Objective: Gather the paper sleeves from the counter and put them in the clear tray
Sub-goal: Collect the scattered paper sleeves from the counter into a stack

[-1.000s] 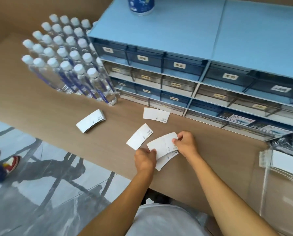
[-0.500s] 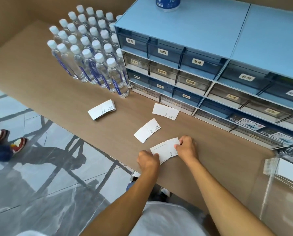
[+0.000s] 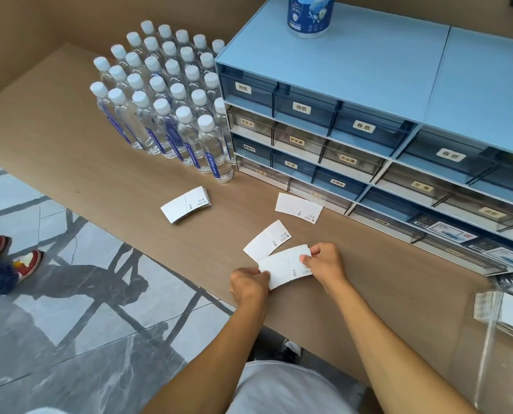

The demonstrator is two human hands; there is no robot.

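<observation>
Dozens of bottles [image 3: 171, 115] stand far left on the counter [image 3: 70, 162]; in front of them lies a sleeve stack [image 3: 186, 204]. Left hand [image 3: 247, 286] pinches the near-left corner of the held sleeves [image 3: 285, 265], right hand [image 3: 327, 262] grips their right end. Just behind lies a single sleeve [image 3: 267, 240], another [image 3: 298, 208] by the drawers [image 3: 368, 138]. Far right, the tray [image 3: 488, 339].

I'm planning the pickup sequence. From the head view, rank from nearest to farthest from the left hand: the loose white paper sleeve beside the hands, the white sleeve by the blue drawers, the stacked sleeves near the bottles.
From the left hand:
1. Loose white paper sleeve, just beyond the hands.
2. White sleeve by the blue drawers, farther back, to the right.
3. Stacked sleeves near the water bottles, back left.
</observation>
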